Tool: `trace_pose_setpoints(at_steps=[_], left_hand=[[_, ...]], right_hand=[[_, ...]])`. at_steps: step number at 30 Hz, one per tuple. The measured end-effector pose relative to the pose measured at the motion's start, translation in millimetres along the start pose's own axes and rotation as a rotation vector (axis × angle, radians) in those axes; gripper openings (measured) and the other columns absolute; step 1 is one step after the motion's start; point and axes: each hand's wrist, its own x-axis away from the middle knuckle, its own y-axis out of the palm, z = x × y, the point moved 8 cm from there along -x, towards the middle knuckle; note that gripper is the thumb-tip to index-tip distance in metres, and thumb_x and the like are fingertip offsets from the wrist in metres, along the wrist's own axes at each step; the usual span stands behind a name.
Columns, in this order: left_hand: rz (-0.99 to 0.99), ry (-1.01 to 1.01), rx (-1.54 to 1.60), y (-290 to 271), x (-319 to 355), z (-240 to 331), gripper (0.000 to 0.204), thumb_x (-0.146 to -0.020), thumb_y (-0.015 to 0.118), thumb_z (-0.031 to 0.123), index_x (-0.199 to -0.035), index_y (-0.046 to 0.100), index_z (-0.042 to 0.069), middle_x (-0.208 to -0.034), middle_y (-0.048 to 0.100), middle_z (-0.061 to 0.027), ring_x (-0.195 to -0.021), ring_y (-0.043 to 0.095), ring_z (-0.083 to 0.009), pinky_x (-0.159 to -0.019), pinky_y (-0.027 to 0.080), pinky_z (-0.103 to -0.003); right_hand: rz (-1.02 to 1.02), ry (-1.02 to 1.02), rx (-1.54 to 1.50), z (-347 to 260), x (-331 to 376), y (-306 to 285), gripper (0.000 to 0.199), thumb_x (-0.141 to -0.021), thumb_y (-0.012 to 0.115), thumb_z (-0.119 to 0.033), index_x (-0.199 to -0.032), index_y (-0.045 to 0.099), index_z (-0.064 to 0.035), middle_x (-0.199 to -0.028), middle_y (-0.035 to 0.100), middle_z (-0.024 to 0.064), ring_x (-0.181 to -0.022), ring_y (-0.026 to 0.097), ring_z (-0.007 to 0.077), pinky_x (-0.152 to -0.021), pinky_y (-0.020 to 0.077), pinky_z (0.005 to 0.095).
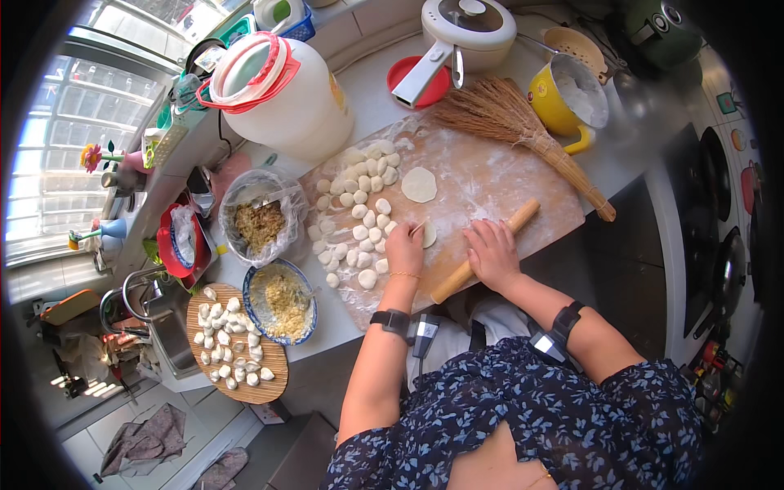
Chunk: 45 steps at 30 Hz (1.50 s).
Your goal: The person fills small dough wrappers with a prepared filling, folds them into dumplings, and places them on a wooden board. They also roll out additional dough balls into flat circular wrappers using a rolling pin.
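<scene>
My left hand (405,250) is closed at the fingertips, pinching the edge of a small round dough wrapper (430,235) that lies partly hidden beside it. Across a wooden rolling pin (523,216) rests my right hand (493,253), its fingers laid over the middle of the pin. The pin slants over the front edge of a floured wooden board (482,175). A larger rolled wrapper (419,184) lies flat beyond my left hand. Several small dough pieces (367,278) are grouped to the left of that hand, some rounded, some flattened.
A straw brush (523,122) lies across the board's far right, near a yellow pot (567,98) of flour. Left of the board stand a bag-lined bowl of filling (260,224), a patterned bowl (282,302) and a bamboo tray (269,384) of dumplings. A white tub (286,106) stands behind.
</scene>
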Motion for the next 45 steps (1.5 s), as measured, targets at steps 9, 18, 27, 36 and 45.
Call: trace_pose_setpoints(at_steps=[9, 18, 27, 36, 45], left_hand=[[-0.303, 0.018, -0.017, 40.8, 36.4, 29.4, 0.014, -0.081, 0.063, 0.014, -0.087, 0.063, 0.001, -0.080, 0.063, -0.0215, -0.077, 0.062, -0.0379, -0.068, 0.049, -0.043], [-0.370, 0.261, -0.153, 19.4, 31.1, 28.9, 0.015, -0.080, 0.066, 0.016, -0.086, 0.067, 0.002, -0.080, 0.065, -0.0196, -0.073, 0.063, -0.0355, -0.066, 0.049, -0.040], [-0.339, 0.150, -0.087, 23.6, 37.6, 14.6, 0.014, -0.083, 0.063, 0.011, -0.091, 0.064, 0.000, -0.083, 0.065, -0.0186, -0.077, 0.063, -0.0327, -0.071, 0.050, -0.037], [-0.201, -0.144, 0.109, -7.6, 39.9, -3.0, 0.017, -0.081, 0.065, 0.015, -0.090, 0.065, 0.000, -0.086, 0.064, -0.0228, -0.080, 0.062, -0.0381, -0.075, 0.050, -0.039], [-0.240, 0.019, -0.047, -4.8, 26.5, 4.7, 0.019, -0.082, 0.064, 0.019, -0.092, 0.068, 0.003, -0.078, 0.065, -0.0200, -0.074, 0.063, -0.0367, -0.069, 0.050, -0.043]], right_hand=[[-0.034, 0.081, -0.018, -5.5, -16.8, -24.2, 0.044, -0.082, 0.058, -0.022, -0.123, 0.052, -0.0062, -0.131, 0.048, 0.0131, -0.126, 0.041, 0.0302, -0.108, 0.0278, 0.0446], [-0.064, 0.013, -0.024, -35.7, -62.3, -53.4, 0.047, -0.083, 0.056, -0.027, -0.125, 0.052, -0.0062, -0.134, 0.046, 0.0118, -0.128, 0.039, 0.0297, -0.108, 0.0255, 0.0480], [-0.001, -0.038, 0.037, -36.6, -67.2, -27.2, 0.050, -0.082, 0.056, -0.028, -0.126, 0.050, -0.0049, -0.133, 0.047, 0.0119, -0.126, 0.040, 0.0321, -0.106, 0.0280, 0.0487], [-0.047, 0.016, 0.014, -22.6, -15.9, -35.0, 0.049, -0.081, 0.058, -0.027, -0.125, 0.051, -0.0066, -0.132, 0.047, 0.0110, -0.127, 0.040, 0.0322, -0.107, 0.0266, 0.0478], [-0.020, 0.027, -0.031, -39.3, -67.7, -29.0, 0.048, -0.083, 0.057, -0.029, -0.126, 0.050, -0.0070, -0.137, 0.044, 0.0111, -0.129, 0.038, 0.0293, -0.108, 0.0244, 0.0487]])
